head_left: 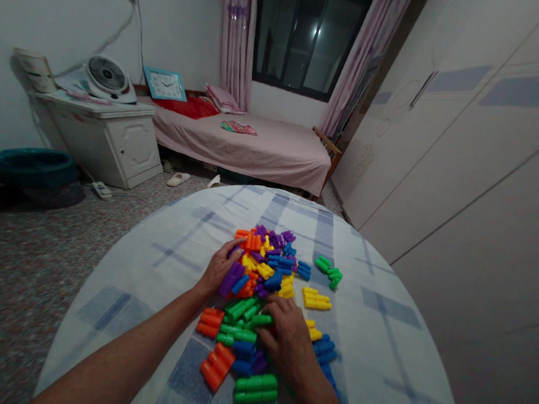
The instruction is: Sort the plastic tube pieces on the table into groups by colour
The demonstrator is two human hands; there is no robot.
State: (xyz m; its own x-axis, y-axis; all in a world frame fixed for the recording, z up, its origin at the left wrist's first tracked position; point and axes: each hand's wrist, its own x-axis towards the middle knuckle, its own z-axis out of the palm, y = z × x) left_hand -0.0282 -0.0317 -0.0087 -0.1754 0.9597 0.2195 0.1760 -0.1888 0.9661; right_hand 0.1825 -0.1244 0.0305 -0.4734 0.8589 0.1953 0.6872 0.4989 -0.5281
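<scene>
A heap of bright plastic building blocks [263, 269], shaped like joined rounded tubes, lies mid-table. My left hand [219, 268] is at the heap's left edge, its fingers closed around a purple block [235, 251]. Closer to me, my right hand [290, 334] has its thumb and fingers on either side of a green block [261, 320]; part of the grip is hidden. More green blocks [241, 311] lie just left of that hand. Orange blocks [217, 366] and a green block [255, 389] sit near me, with blue blocks [325, 350] beside my right wrist.
The round table [392, 363] has a checked cloth. Yellow blocks [316, 299] and green blocks [329, 271] lie apart on its right side. Beyond stand a bed [274, 152], a white cabinet [135, 146] with a fan [108, 76], and a lined bin [34, 169]. Wardrobe doors [441, 179] rise at right.
</scene>
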